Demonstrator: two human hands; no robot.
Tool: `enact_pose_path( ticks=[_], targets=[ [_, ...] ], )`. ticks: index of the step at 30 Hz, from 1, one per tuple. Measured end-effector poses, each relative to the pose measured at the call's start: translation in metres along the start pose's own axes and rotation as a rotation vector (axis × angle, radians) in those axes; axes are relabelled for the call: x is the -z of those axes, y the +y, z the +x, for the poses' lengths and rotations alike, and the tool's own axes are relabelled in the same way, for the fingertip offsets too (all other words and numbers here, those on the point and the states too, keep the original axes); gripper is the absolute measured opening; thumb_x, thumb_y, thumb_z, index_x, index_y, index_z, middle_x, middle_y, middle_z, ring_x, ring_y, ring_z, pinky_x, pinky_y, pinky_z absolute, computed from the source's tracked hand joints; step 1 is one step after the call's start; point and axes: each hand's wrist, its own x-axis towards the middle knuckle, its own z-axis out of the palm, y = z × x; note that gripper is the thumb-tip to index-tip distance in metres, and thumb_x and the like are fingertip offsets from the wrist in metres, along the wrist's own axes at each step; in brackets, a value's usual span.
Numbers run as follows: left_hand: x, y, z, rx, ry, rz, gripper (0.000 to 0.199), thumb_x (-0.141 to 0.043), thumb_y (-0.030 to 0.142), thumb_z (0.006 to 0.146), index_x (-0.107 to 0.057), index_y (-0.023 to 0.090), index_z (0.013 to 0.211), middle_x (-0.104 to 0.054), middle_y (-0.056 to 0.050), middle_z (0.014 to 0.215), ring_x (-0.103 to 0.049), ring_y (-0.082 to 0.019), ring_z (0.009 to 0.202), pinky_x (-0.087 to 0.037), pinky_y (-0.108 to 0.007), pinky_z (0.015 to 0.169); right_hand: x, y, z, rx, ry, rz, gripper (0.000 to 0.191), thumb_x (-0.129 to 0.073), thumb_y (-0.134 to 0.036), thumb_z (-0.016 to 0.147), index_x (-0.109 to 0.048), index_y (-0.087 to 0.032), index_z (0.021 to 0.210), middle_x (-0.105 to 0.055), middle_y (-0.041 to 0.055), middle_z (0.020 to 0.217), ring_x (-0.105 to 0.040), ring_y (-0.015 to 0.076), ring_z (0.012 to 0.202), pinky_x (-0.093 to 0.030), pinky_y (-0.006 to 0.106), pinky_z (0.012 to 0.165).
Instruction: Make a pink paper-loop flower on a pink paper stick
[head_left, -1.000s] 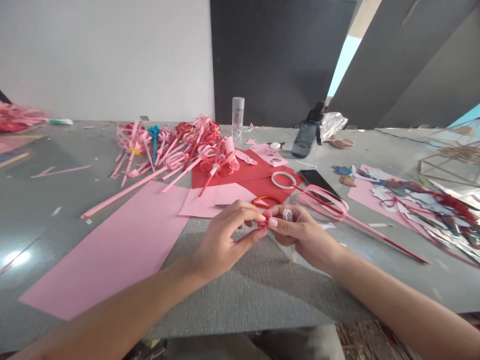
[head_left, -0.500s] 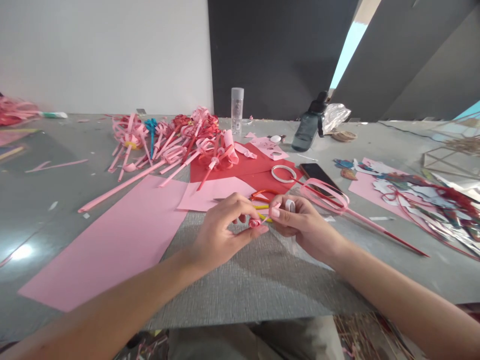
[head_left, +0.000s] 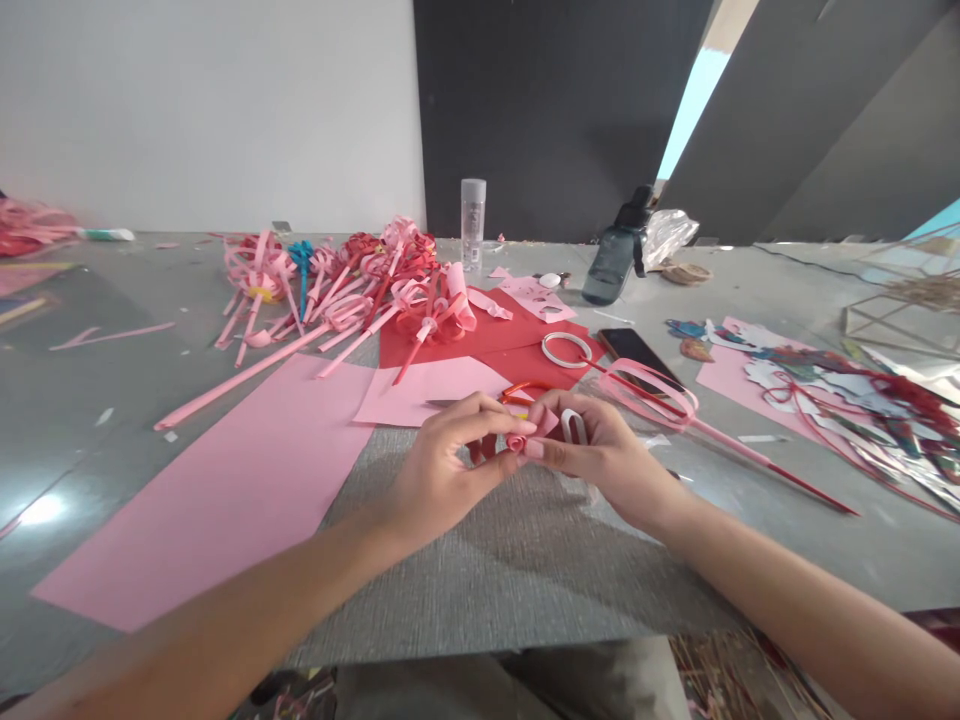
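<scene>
At left, a pink sheet [head_left: 217,490] slants toward the near edge of the worktop [head_left: 465,570]. Between that edge and the scissors [head_left: 444,403] beyond, the left hand [head_left: 450,450] and right hand [head_left: 596,440] pinch a pink paper coil [head_left: 516,442] (a white loop [head_left: 566,425] sits at the right's fingers). Rightward, a pink-looped stick [head_left: 727,442] overlaps a phone [head_left: 634,352].

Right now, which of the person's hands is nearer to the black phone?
Right. The right hand is on the near side of the black phone; the left hand is farther off, to the phone's left.
</scene>
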Motion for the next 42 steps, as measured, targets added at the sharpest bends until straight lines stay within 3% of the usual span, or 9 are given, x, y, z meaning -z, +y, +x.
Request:
enact_pose_path(
  ticks=[5,11,17,30,33,38,42],
  targets=[
    [0.001,0.005,0.0,0.136,-0.055,-0.104,0.021,-0.07,0.028,0.095,-0.077,0.023,0.113,-0.069,-0.008,0.109,-0.065,-0.017,0.089,-0.052,-0.028,0.071,0.001,0.001,0.001,-0.004,0.062,-0.003,0.04,-0.093,-0.042,0.067,-0.065,-0.019,0.085,-0.056,-0.0035,0.076,-0.044,0.0081,0.064,-0.032,0.021,0.052],
    [0.001,0.001,0.001,0.244,0.021,-0.132,0.018,-0.066,0.029,0.096,-0.074,0.022,0.11,-0.071,-0.006,0.099,-0.063,-0.016,0.083,-0.049,-0.028,0.071,0.003,0.001,0.0,-0.015,0.126,-0.011,0.041,-0.093,-0.043,0.067,-0.062,-0.019,0.081,-0.053,-0.0059,0.07,-0.04,0.0066,0.059,-0.029,0.022,0.05],
    [0.004,-0.005,0.002,0.279,0.073,-0.238,0.011,-0.066,0.025,0.094,-0.068,0.021,0.104,-0.066,-0.004,0.098,-0.06,-0.015,0.083,-0.048,-0.026,0.071,0.006,-0.001,0.001,0.05,0.201,-0.01,0.042,-0.093,-0.044,0.065,-0.064,-0.019,0.08,-0.046,-0.0081,0.064,-0.032,0.0054,0.053,-0.024,0.022,0.046],
    [0.006,-0.003,0.005,0.269,0.067,-0.159,0.01,-0.072,0.029,0.092,-0.071,0.019,0.091,-0.066,-0.001,0.083,-0.057,-0.013,0.075,-0.043,-0.027,0.067,0.015,-0.005,0.001,0.21,0.391,0.143,0.035,-0.092,-0.038,0.072,-0.062,-0.023,0.082,-0.042,-0.0084,0.061,-0.03,0.0062,0.051,-0.021,0.025,0.046],
    [0.005,-0.002,0.004,0.269,0.035,-0.131,0.012,-0.073,0.031,0.091,-0.073,0.019,0.092,-0.07,-0.003,0.083,-0.059,-0.014,0.074,-0.044,-0.028,0.067,0.014,-0.005,0.001,0.205,0.346,0.123,0.033,-0.091,-0.038,0.073,-0.066,-0.023,0.09,-0.048,-0.0071,0.065,-0.036,0.0063,0.053,-0.025,0.024,0.046],
    [0.003,0.001,0.004,0.254,0.018,-0.154,0.013,-0.076,0.031,0.089,-0.076,0.018,0.092,-0.075,-0.006,0.089,-0.064,-0.016,0.077,-0.048,-0.028,0.066,0.007,-0.002,-0.002,0.183,0.192,0.043,0.047,-0.092,-0.034,0.071,-0.068,-0.026,0.11,-0.066,-0.001,0.09,-0.058,0.011,0.07,-0.043,0.026,0.059],
    [0.002,0.003,0.004,0.274,0.039,-0.218,0.014,-0.078,0.031,0.087,-0.079,0.018,0.092,-0.078,-0.008,0.097,-0.068,-0.018,0.081,-0.052,-0.028,0.068,0.003,0.0,-0.005,0.219,0.146,-0.103,0.041,-0.091,-0.03,0.073,-0.07,-0.025,0.108,-0.068,-0.0011,0.091,-0.055,0.0093,0.067,-0.04,0.025,0.056]
  ],
)
